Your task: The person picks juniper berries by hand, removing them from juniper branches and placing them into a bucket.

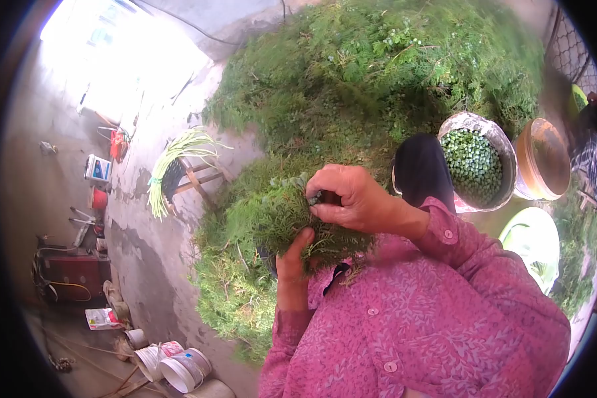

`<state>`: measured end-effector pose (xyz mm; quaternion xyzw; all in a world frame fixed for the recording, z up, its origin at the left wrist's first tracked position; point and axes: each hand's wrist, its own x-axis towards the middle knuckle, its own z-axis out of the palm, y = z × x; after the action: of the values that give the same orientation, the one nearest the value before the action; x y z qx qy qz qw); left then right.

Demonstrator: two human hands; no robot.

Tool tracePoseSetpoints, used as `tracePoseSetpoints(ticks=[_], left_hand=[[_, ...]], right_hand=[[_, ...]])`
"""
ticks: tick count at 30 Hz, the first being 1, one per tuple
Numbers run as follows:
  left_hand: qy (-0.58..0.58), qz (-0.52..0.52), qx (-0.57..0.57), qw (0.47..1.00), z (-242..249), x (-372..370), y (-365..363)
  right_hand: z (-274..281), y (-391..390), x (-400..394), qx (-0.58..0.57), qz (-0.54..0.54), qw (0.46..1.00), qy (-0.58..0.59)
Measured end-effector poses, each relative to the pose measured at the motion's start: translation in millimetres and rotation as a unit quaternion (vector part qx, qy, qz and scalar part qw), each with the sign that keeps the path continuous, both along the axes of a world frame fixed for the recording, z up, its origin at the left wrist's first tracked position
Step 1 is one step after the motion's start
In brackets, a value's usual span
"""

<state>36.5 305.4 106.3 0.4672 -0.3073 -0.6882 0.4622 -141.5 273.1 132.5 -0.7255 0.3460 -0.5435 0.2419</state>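
Over the green pile (pixel 378 73), right hand (pixel 351 199) picks a sprig (pixel 278 212)

Feathery matt green sprigs (pixel 272 215); shiny metal bowl (pixel 504 149) (dented rim); printed pink cloth sleeve (pixel 458 245); rough concrete floor (pixel 146 245).

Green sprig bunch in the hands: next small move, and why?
Probably pluck: the right hand pinches small green bits at the top of the sprig bunch, which the left hand grips from below. A bowl of green seeds sits just beyond.
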Motion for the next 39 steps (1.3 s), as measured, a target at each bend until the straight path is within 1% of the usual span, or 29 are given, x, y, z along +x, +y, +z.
tracePoseSetpoints(ticks=[1, 2, 5, 6, 7, 8, 9, 10, 11, 12, 13, 14, 15, 16, 17, 19, 20, 21, 22, 23, 24, 25, 26, 27, 29, 31, 33, 35, 39], left_hand=[[0.019, -0.006, 0.0, 1.0, 2.6, -1.9, 0.7], [0.04, -0.011, 0.001, 0.999, 4.7, -3.8, 1.4], [0.016, -0.083, -0.003, 0.996, 13.5, 3.1, -5.3], [0.015, -0.084, -0.004, 0.996, 13.3, 0.1, -6.0], [0.003, -0.049, 0.012, 0.999, 12.5, -4.3, -6.6], [-0.009, -0.016, 0.028, 0.999, 12.1, -7.2, -6.7], [-0.008, -0.018, 0.028, 0.999, 11.5, -5.4, -7.5], [-0.002, -0.053, 0.026, 0.998, 10.3, -0.8, -8.4], [0.003, -0.087, 0.025, 0.996, 8.9, 2.5, -7.1], [0.005, -0.086, 0.027, 0.996, 7.8, 1.7, -2.6], [0.009, -0.036, 0.016, 0.999, 7.3, -1.3, 1.6], [0.013, 0.014, 0.004, 1.0, 7.1, -1.8, 4.2], [0.012, 0.013, 0.004, 1.0, 7.6, 4.0, 4.8], [0.023, -0.004, 0.027, 0.999, 9.0, 13.0, 4.2], [0.035, -0.02, 0.05, 0.998, 10.0, 19.1, 3.3], [0.039, -0.015, 0.05, 0.998, 15.2, 21.7, 2.9], [0.042, -0.013, 0.051, 0.998, 17.1, 22.0, 3.1], [0.042, -0.012, 0.052, 0.998, 17.4, 21.5, 3.6], [0.019, 0.01, 0.059, 0.998, 17.3, 19.9, 3.8], [-0.003, 0.031, 0.065, 0.997, 17.4, 17.4, 2.7], [-0.003, 0.029, 0.064, 0.998, 15.7, 14.7, 0.0], [0.005, 0.014, 0.044, 0.999, 12.7, 13.0, -1.8], [0.01, -0.003, 0.026, 1.0, 10.9, 12.5, -2.0], [0.004, -0.009, 0.028, 1.0, 10.8, 11.8, -2.0], [-0.01, -0.042, 0.021, 0.999, 12.3, 7.6, -4.1], [-0.042, -0.053, 0.027, 0.997, 18.8, 3.2, -3.8], [-0.072, -0.057, 0.033, 0.995, 25.0, -2.4, -2.1], [-0.008, -0.045, 0.022, 0.999, 28.2, -7.9, 0.9], [-0.011, -0.044, 0.0, 0.999, 22.2, -1.3, 1.5]], right_hand=[[-0.2, 3.9, -0.5, 0.136, 0.043, 0.987, -0.074], [-0.2, 6.5, -1.2, 0.268, 0.086, 0.948, -0.146], [-5.1, 6.3, 1.2, 0.299, 0.066, 0.923, -0.234], [-6.3, 5.5, 1.4, 0.298, 0.066, 0.923, -0.235], [-7.4, 4.7, 1.2, 0.173, -0.01, 0.974, -0.145], [-8.6, 4.9, 0.5, 0.044, -0.087, 0.994, -0.049], [-10.8, 4.6, -2.3, 0.043, -0.09, 0.994, -0.048], [-13.7, 3.6, -7.5, 0.145, -0.025, 0.977, -0.157], [-16.1, 3.8, -13.4, 0.243, 0.041, 0.933, -0.262], [-11.3, 0.9, -31.4, 0.314, 0.044, 0.879, -0.355], [-3.7, -4.7, -58.3, 0.378, 0.047, 0.812, -0.442], [-1.4, -6.2, -84.0, 0.34, 0.033, 0.811, -0.475], [-3.1, -4.7, -109.1, 0.301, 0.02, 0.807, -0.507], [-8.3, -1.0, -130.6, 0.267, -0.048, 0.82, -0.504], [-15.8, 4.4, -148.7, 0.2, -0.125, 0.858, -0.456], [-35.8, 22.6, -182.7, 0.194, -0.346, 0.858, -0.325], [-68.0, 32.7, -212.8, 0.23, -0.436, 0.852, -0.175], [-100.1, 41.0, -237.2, 0.258, -0.513, 0.818, -0.02], [-113.1, 53.0, -243.9, 0.259, -0.514, 0.818, -0.02], [-113.6, 65.7, -240.4, 0.274, -0.535, 0.783, 0.162], [-113.8, 71.9, -240.0, 0.28, -0.538, 0.72, 0.337], [-112.8, 72.6, -241.8, 0.283, -0.54, 0.719, 0.335], [-85.9, 67.9, -223.9, 0.32, -0.486, 0.788, 0.201], [-65.5, 60.3, -204.5, 0.347, -0.421, 0.836, 0.059], [-44.4, 36.8, -170.4, 0.303, -0.254, 0.909, -0.135], [-13.7, 18.7, -124.1, 0.254, -0.142, 0.951, -0.107], [12.4, 11.0, -86.9, 0.282, 0.005, 0.956, -0.083], [11.0, 3.3, -56.9, 0.24, 0.052, 0.968, -0.054], [1.3, -0.3, -36.3, 0.267, 0.09, 0.958, -0.052]])
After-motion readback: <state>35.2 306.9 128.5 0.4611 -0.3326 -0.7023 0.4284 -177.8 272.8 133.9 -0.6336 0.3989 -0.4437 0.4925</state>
